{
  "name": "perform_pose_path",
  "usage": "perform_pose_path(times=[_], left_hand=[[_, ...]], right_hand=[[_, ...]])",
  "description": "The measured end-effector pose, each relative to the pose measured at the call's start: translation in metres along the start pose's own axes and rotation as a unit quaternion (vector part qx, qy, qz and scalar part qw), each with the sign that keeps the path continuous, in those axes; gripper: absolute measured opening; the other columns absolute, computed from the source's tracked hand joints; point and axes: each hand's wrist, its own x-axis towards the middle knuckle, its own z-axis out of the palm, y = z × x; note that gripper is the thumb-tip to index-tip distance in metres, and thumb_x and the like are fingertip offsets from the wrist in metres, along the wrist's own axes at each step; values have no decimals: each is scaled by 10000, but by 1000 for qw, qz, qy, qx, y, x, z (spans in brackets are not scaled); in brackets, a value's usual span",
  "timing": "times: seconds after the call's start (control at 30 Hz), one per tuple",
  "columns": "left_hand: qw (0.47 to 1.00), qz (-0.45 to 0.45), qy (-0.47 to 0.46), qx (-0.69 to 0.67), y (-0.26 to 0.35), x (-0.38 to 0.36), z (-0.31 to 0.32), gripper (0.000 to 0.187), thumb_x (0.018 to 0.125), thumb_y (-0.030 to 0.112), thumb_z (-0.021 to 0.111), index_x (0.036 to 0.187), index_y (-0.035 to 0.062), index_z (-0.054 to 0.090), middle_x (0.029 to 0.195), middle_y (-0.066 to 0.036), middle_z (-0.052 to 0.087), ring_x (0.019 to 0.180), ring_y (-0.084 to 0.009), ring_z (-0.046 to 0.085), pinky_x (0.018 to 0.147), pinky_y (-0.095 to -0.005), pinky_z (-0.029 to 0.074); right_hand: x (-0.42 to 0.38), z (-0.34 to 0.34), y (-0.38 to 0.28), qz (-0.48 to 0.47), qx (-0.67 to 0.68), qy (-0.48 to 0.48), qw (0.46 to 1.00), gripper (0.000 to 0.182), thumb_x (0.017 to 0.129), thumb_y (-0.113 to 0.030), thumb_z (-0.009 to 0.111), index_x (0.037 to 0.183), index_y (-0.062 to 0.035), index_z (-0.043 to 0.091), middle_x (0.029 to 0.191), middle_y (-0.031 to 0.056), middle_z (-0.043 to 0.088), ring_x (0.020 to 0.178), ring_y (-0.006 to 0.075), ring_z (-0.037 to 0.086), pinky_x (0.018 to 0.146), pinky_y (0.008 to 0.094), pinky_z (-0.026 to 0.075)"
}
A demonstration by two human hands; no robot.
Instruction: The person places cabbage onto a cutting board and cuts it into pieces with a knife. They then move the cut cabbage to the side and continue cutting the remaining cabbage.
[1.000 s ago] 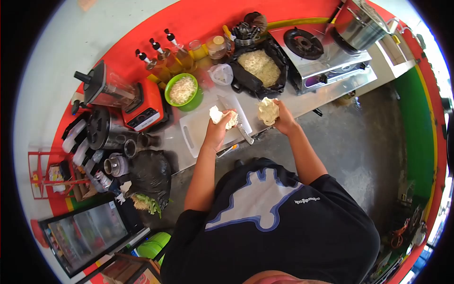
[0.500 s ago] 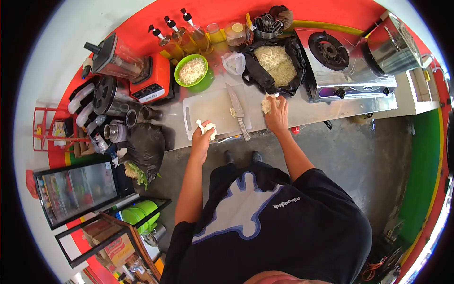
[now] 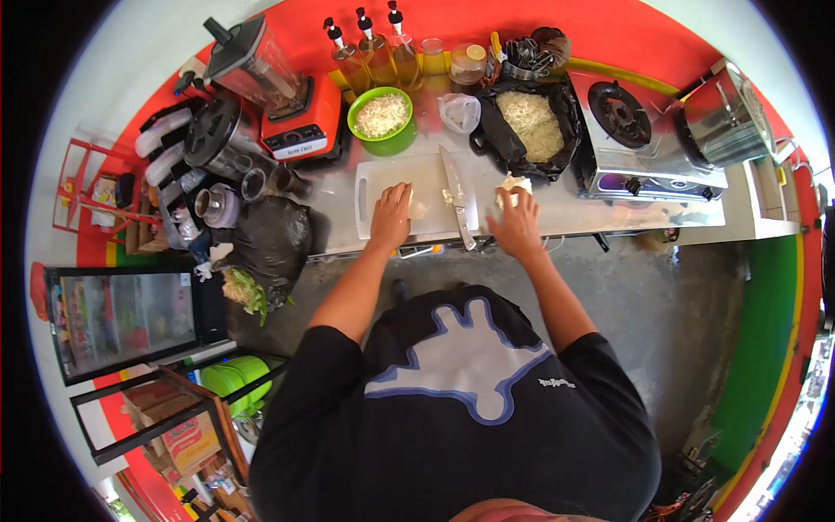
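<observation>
My left hand [image 3: 391, 217] is over the white cutting board [image 3: 369, 187], its fingers curled around a pale cabbage piece [image 3: 417, 210] that is mostly hidden. To the right, my right hand [image 3: 517, 228] has its fingers apart, with the fingertips touching a cabbage chunk [image 3: 515, 184] on the steel counter. A knife [image 3: 457, 198] lies between my hands across the right side of the board, blade away from me. Small pale scraps sit next to its blade. Beyond the board stands a green bowl [image 3: 389, 139] of shredded cabbage.
A black plastic bag [image 3: 490, 137] of pale shreds sits behind my right hand, beside a gas stove [image 3: 644, 178]. A clear plastic bag [image 3: 459, 113], pump bottles [image 3: 376, 65] and a red blender [image 3: 300, 130] line the back. A dark bag [image 3: 270, 248] hangs at the left.
My left hand has moved forward onto the board with its cabbage piece. The right hand's chunk now rests on the counter, its fingers spread. The camera view has shifted.
</observation>
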Motion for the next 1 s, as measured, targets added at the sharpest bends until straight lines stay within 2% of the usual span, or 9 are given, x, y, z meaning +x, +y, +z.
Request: perform_pose_path(times=[0.17, 0.23, 0.33, 0.43, 0.53, 0.67, 0.8, 0.87, 1.0], left_hand=[[996, 7, -36, -80, 2, -9, -8, 851, 711, 0, 627, 1511, 35, 338, 1504, -157, 397, 1438, -345, 327, 1134, -465, 338], [994, -17, 41, -97, -1, -9, -2, 750, 748, -3, 604, 1468, 48, 403, 1432, -155, 453, 1374, -354, 387, 1096, -475, 369], [994, -63, 52, -68, -9, -7, 6, 598, 817, 37, 608, 1399, 76, 475, 1333, -143, 507, 1259, -364, 467, 1029, -474, 418], [994, -74, 55, -65, -11, -1, 14, 546, 818, 88, 695, 1332, 80, 511, 1252, -137, 514, 1130, -342, 520, 935, -460, 456], [992, -85, -4, -94, -13, 2, 9, 586, 805, 117, 751, 1342, 87, 518, 1274, -136, 516, 1158, -352, 524, 954, -451, 470], [974, -119, 86, -173, -16, 7, 11, 642, 751, 158, 808, 1339, 101, 556, 1300, -120, 526, 1209, -365, 515, 1040, -446, 451], [974, -122, 25, -191, -36, 16, 17, 545, 731, 114, 791, 1248, 95, 619, 1256, -133, 565, 1186, -363, 533, 1021, -443, 457], [974, -133, -9, -183, -41, 22, 13, 406, 735, 65, 754, 1131, 101, 670, 1143, -148, 625, 1125, -371, 574, 964, -450, 485], [977, -133, -14, -164, -61, 23, -1, 319, 738, 31, 718, 1048, 93, 678, 1036, -161, 659, 1041, -382, 615, 895, -456, 510]], right_hand=[[-2, 23, -35, -26, 50, -61, 997, 530, 853, -280, 726, 1284, -71, 498, 1174, 204, 561, 1121, 387, 550, 974, 493, 435], [-1, 36, -48, -38, 74, -80, 993, 505, 868, -280, 719, 1253, -52, 485, 1113, 228, 604, 1063, 409, 605, 931, 501, 471], [-2, 53, -58, 29, 18, -162, 986, 506, 935, -332, 627, 1216, 13, 387, 982, 277, 682, 883, 472, 675, 768, 563, 529], [-2, 67, -57, 58, 22, -168, 984, 443, 935, -275, 601, 1196, 11, 386, 980, 290, 677, 873, 483, 669, 765, 574, 525], [-1, 74, -55, 77, 14, -153, 985, 373, 934, -223, 565, 1170, 5, 387, 952, 301, 673, 845, 502, 658, 754, 595, 516], [-5, 70, -59, 81, 44, -109, 990, 325, 932, -188, 540, 1147, 0, 385, 917, 321, 660, 826, 517, 645, 747, 614, 501], [-11, 63, -60, 52, 82, -97, 990, 294, 921, -151, 547, 1129, -12, 391, 904, 326, 657, 806, 513, 644, 729, 605, 503], [-14, 56, -62, 32, 96, -100, 990, 290, 914, -140, 547, 1130, -16, 399, 914, 324, 664, 803, 509, 650, 724, 595, 510], [-14, 48, -65, 9, 114, -126, 985, 307, 920, -143, 548, 1157, -16, 399, 857, 310, 666, 788, 503, 651, 724, 589, 512]])
